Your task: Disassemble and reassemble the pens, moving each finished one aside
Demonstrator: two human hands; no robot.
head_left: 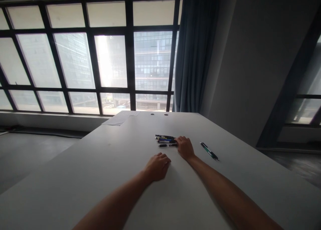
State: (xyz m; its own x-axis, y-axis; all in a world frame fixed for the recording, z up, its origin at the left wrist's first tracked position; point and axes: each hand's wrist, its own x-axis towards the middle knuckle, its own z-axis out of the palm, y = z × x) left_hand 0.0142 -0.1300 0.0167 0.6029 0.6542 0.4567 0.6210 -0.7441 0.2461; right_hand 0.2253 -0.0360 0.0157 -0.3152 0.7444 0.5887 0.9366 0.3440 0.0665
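Right hand (pixel 185 147) rests on surface (pixel 105 163), fingers extended, tips touching right end of pen cluster (pixel 165 140); grip on any pen cannot be told. Pens lie side by side, long axes running left-right, directly left of right fingers. Left hand (pixel 157 166) nearer viewer than cluster, fingers curled loosely, holding nothing. Lone green pen (pixel 209 151) right of cluster, apart, angled.

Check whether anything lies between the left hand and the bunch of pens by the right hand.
Nothing visible does. Bare table runs from the left hand to the pens; the right hand touches their right end.
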